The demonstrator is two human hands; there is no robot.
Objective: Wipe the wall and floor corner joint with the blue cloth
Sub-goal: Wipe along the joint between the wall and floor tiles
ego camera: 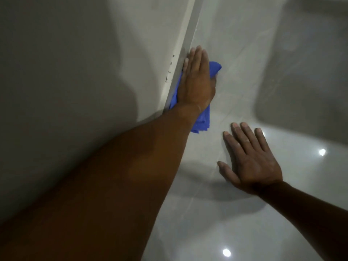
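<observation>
Crumpled blue cloth [202, 117] mostly hidden under left hand [195, 80]; both forearms cut off by frame edge.

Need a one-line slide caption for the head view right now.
Left hand presses the blue cloth along the wall-floor joint; right hand rests flat on the glossy floor.

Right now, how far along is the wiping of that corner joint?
Done: can't tell; no cleaned stretch stands out. In hand: the left hand presses the cloth flat against the joint, while the right hand rests open on the floor. Left: dark specks on the wall and the joint beyond.
</observation>
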